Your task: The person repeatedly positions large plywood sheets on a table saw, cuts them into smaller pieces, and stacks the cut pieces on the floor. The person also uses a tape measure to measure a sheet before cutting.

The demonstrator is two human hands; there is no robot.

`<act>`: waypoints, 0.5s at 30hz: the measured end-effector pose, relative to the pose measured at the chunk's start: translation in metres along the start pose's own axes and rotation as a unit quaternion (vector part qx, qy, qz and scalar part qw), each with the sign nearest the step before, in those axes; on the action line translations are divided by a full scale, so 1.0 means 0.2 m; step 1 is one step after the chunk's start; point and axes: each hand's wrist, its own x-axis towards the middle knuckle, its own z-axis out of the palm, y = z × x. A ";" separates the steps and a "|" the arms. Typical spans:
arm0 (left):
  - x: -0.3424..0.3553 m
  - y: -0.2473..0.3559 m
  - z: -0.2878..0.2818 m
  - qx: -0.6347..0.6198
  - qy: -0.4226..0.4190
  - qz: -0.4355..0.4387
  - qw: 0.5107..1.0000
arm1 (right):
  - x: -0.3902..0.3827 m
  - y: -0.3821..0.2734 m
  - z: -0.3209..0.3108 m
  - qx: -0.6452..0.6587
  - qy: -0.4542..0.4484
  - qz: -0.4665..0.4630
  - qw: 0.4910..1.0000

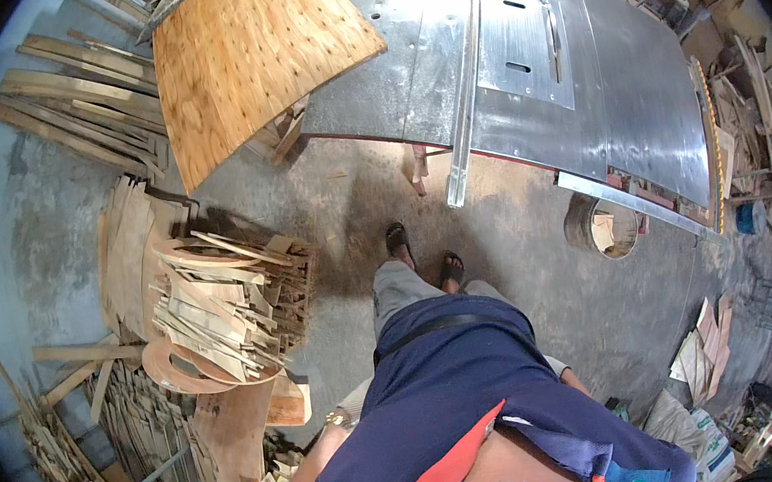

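My left forearm comes down along my side, with a watch or bracelet at the wrist. Past it, my left hand [355,401] shows only as a pale, ribbed patch that looks like a glove, beside my dark blue shirt [456,357]. My right hand [555,367] is mostly hidden behind my body at the other side; a little pale covering and the forearm show. The fingers of both are out of sight, so I cannot tell what they hold or touch. Before me stands a large metal-topped saw table [443,73] with a long metal fence [466,79] across it.
A plywood sheet [251,56] overlaps the saw table's left corner. Piled wooden offcuts [217,308] stand at my left, near long boards [75,105]. A round bin [614,232] holds scraps by the table's front edge. Thin wood pieces [703,350] and sacks [683,426] lie at right.
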 end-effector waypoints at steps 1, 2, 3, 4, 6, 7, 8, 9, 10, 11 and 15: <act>0.00 0.04 -0.08 0.012 -0.023 0.006 1.000 | -0.02 -0.02 -0.02 -0.009 -0.031 0.008 0.999; 0.01 0.08 -0.16 0.036 -0.048 0.009 0.998 | -0.04 -0.06 -0.05 -0.019 -0.060 0.013 0.998; 0.03 0.14 -0.24 0.068 -0.067 0.010 0.995 | -0.06 -0.11 -0.07 -0.029 -0.088 0.017 0.996; 0.07 0.19 -0.33 0.104 -0.086 0.005 0.991 | -0.07 -0.17 -0.09 -0.031 -0.105 0.004 0.994; 0.17 0.33 -0.52 0.193 -0.126 -0.016 0.973 | -0.08 -0.28 -0.11 0.022 -0.052 -0.098 0.994; 0.22 0.40 -0.63 0.143 -0.090 -0.035 0.985 | -0.06 -0.32 -0.11 0.068 -0.044 -0.061 0.995; 0.30 0.48 -0.76 0.091 -0.066 -0.075 0.991 | -0.04 -0.36 -0.11 0.107 -0.041 -0.039 0.993; 0.40 0.56 -0.86 0.168 0.022 -0.073 0.983 | 0.00 -0.39 -0.11 0.146 -0.036 -0.018 0.988; 0.49 0.64 -0.91 0.225 0.103 -0.078 0.966 | 0.04 -0.41 -0.10 0.180 -0.041 -0.009 0.983; 0.57 0.70 -0.94 0.223 0.087 -0.007 0.971 | 0.09 -0.42 -0.09 0.217 -0.045 -0.002 0.975; 0.85 0.83 -0.98 0.358 0.004 0.183 0.915 | 0.23 -0.41 -0.03 0.151 -0.033 -0.066 0.986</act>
